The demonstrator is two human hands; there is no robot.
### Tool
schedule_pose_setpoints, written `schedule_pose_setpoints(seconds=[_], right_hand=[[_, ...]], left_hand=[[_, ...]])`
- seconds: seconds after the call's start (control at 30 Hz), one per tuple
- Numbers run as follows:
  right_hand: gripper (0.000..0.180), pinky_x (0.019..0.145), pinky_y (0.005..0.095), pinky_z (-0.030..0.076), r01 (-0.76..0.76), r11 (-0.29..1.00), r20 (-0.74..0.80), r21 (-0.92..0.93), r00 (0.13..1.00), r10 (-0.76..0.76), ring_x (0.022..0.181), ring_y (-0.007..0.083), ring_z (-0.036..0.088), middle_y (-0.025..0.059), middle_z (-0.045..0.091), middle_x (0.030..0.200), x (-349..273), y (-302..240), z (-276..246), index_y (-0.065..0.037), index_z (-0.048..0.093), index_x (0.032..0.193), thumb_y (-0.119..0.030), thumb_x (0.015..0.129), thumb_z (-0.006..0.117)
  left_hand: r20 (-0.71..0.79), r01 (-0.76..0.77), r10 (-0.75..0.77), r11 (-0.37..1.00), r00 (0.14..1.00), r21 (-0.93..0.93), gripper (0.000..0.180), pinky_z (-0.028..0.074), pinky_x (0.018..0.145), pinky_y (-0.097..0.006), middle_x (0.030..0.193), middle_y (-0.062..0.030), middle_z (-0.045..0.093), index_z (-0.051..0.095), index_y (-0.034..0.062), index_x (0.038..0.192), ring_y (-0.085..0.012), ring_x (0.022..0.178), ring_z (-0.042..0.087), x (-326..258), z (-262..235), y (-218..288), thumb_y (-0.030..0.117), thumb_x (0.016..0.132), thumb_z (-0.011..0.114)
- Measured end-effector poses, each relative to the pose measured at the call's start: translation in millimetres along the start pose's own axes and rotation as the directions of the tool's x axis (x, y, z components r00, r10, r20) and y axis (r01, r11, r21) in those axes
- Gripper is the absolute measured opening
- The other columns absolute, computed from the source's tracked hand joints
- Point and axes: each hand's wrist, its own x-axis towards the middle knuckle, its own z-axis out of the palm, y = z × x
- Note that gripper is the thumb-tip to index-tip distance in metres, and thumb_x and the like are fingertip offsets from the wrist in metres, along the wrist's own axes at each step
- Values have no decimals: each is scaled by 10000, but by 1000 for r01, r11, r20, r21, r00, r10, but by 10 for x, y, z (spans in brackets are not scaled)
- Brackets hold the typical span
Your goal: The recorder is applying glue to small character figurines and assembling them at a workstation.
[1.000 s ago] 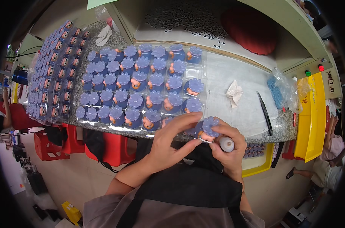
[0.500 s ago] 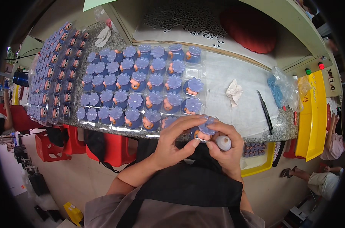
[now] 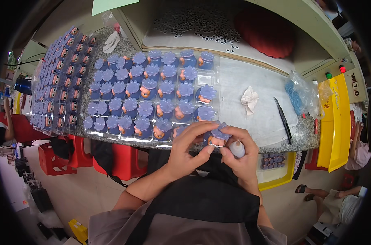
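Observation:
Just past the table's front edge, my left hand (image 3: 188, 148) grips a small figurine (image 3: 217, 139) between thumb and fingers. The figurine has a purple flower-shaped top, a blue body and a peach-coloured face part. My right hand (image 3: 244, 160) is closed around a small white squeeze bottle (image 3: 237, 150) with a pointed tip, held in its palm. Its fingertips also touch the figurine's flower top, and its thumb is near the figurine's lower side. Beyond my hands, a clear plastic tray (image 3: 205, 76) carries rows of similar figurines.
More figurine trays (image 3: 59, 87) stand stacked at the left. On the white sheet lie a crumpled tissue (image 3: 249, 100) and a black craft knife (image 3: 283, 120). A plastic bag (image 3: 304, 96) and yellow bin (image 3: 335, 122) are at the right. Googly eyes (image 3: 195, 22) and a red cushion-like item (image 3: 265, 32) occupy the shelf.
My right hand has shifted slightly left, and its thumb has drawn back from the figurine's lower edge. The bottle tilts a little differently. Both hands still hold the figurine.

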Motion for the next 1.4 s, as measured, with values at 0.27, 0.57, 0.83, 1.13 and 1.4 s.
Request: schedule_pose_setpoints(seconds=[0.27, 0.57, 0.83, 1.13, 1.4], right_hand=[[419, 544, 183, 381, 74, 994, -31, -74, 997, -77, 568, 50, 460, 8, 545, 683, -90, -6, -39, -43, 568, 1020, -22, 624, 703], [464, 452, 163, 364, -31, 999, 36, -27, 999, 32, 583, 41, 463, 29, 519, 860, 113, -44, -10, -35, 505, 1118, -17, 673, 634], [519, 402, 147, 342, -37, 990, 102, 137, 995, 23, 536, 33, 444, 26, 484, 828, 212, -41, -36, -17, 448, 1211, -85, 718, 597], [465, 412, 147, 357, -35, 965, -125, 259, 990, 69, 520, 32, 419, 73, 524, 878, 97, -6, -316, 6, 434, 1202, 4, 745, 515], [432, 373, 155, 353, -39, 979, -141, 199, 988, 68, 477, 44, 397, 127, 517, 874, -17, 106, -389, 49, 443, 1148, -61, 732, 485]], left_hand=[[39, 56, -55, 998, 998, -10, 427, 452, 822, -295, 1206, -78, 434, 463, 77, 1186, -177, 1047, 483, -52, 2, 39, 98, 783, 600], [94, 307, -293, 882, 952, -357, 375, 439, 802, -282, 1109, -106, 468, 358, 28, 1163, -176, 1016, 508, 118, -52, 112, 20, 823, 515], [196, 509, -508, 603, 839, -614, 242, 491, 759, -305, 1042, -66, 506, 357, 88, 1052, -152, 957, 536, 267, -82, 123, 102, 862, 507], [-4, 224, -224, 974, 975, 23, 341, 450, 784, -273, 1014, -95, 531, 457, 71, 1099, -149, 973, 519, 1201, -539, 281, 92, 787, 591], [404, -357, 18, 509, 914, 784, 242, 347, 865, -345, 977, -67, 543, 535, 52, 912, -217, 974, 505, 1521, -674, -198, 166, 729, 646]])
